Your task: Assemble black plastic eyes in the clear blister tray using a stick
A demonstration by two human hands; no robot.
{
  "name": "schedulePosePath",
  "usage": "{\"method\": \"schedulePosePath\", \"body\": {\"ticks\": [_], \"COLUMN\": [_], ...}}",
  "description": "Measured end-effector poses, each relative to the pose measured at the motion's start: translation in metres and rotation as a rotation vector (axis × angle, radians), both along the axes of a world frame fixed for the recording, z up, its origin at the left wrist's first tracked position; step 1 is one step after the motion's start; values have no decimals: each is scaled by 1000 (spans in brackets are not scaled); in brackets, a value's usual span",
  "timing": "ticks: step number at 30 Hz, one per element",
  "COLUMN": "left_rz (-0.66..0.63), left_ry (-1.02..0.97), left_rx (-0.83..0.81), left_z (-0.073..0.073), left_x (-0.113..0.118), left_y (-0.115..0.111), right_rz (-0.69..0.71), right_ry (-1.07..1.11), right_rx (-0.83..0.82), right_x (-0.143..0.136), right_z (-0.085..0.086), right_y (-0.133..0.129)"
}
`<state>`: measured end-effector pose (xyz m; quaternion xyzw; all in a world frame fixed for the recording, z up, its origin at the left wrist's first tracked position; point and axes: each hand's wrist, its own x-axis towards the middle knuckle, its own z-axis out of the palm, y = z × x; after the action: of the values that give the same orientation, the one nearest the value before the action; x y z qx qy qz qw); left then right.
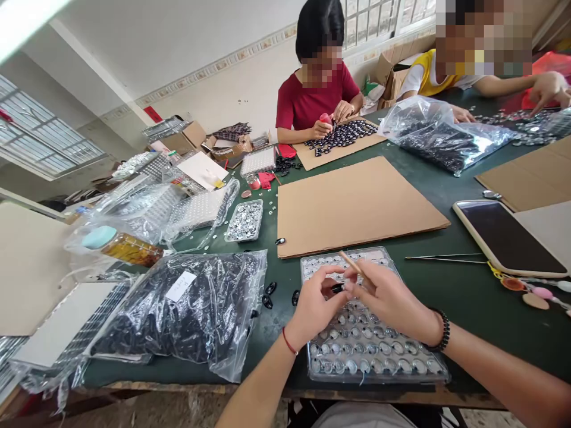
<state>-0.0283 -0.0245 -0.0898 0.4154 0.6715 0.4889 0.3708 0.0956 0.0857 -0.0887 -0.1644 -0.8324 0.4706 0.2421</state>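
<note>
My left hand [319, 300] is closed in a pinch on a small black oval piece [338, 288] above a clear plastic tray [379, 365]. Rows of small round, glassy pieces fill the tray. My right hand [383, 291] has a thin wooden stick [357, 268] between its fingers, and its fingertips meet the black piece as well. The stick's lower end is hidden in the hand. Left of the tray lie a few loose black pieces [267, 295]. Just behind it is a brown cardboard sheet [357, 202], with one black piece [280, 241] at its near left corner.
A clear bag of black pieces [191, 315] lies at left, near a tub of silvery discs [244, 220] and a lidded bottle [125, 245]. Tweezers [446, 259] and a phone [508, 238] lie right. Two people work opposite; one sits behind a board of black pieces [343, 137].
</note>
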Motion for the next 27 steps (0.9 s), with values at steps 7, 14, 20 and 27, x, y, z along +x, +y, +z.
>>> {"method": "schedulePosePath", "body": {"ticks": [7,14,20,27], "left_rz": [-34,387,430,324], "left_ry": [19,756,1122,1136], "left_rx": [26,-19,-441,-507], "left_z": [-1,1,-28,-33], "left_x": [-1,-56,-86,-78], "left_y": [-2,-5,-3,-4], "right_rz": [150,27,57,66], "right_ry": [-109,-48,-7,-17], "right_rx": [-47,2,4,26], "right_x": [-5,-3,-4,-1], "right_z": [-10,-9,-10,-7], "right_y": [6,7,4,1]}}
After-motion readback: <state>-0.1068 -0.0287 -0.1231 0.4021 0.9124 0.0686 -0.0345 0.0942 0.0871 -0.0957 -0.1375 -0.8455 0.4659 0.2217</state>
